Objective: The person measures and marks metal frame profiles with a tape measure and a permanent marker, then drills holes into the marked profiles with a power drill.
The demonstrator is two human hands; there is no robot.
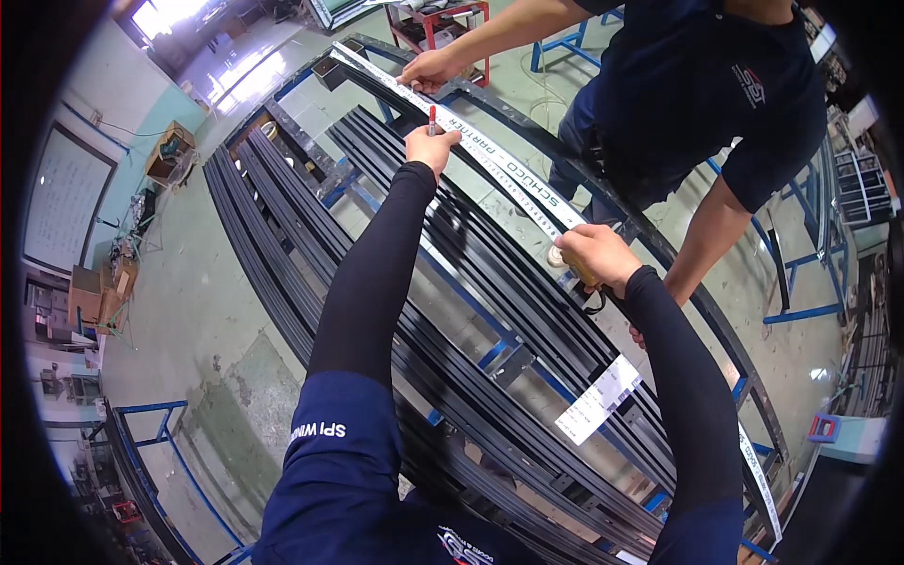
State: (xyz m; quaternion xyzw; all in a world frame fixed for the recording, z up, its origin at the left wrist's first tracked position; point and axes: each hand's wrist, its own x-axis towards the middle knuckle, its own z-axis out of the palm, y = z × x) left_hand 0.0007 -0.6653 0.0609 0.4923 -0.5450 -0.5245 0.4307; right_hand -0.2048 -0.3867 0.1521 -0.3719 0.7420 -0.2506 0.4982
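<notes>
A long profile with white printed film [508, 168] lies slantwise across the blue-framed rack, a measuring tape stretched along it. My left hand [431, 151] is closed around a red-tipped marker [432, 115] at the profile's near edge. Farther down the same profile, my right hand [600, 256] grips the tape measure case [581, 273], which my fingers partly cover. A co-worker's hand [428, 71] touches the far upper end of the profile. Their other hand [640, 334] is low beside my right forearm, partly hidden.
Dark profiles [490, 273] lie in rows on the rack, with a white paper label [599, 399] on them. The co-worker [697, 104] stands across the rack. A red trolley [438, 26] is behind, and a blue stand [800, 268] is at the right.
</notes>
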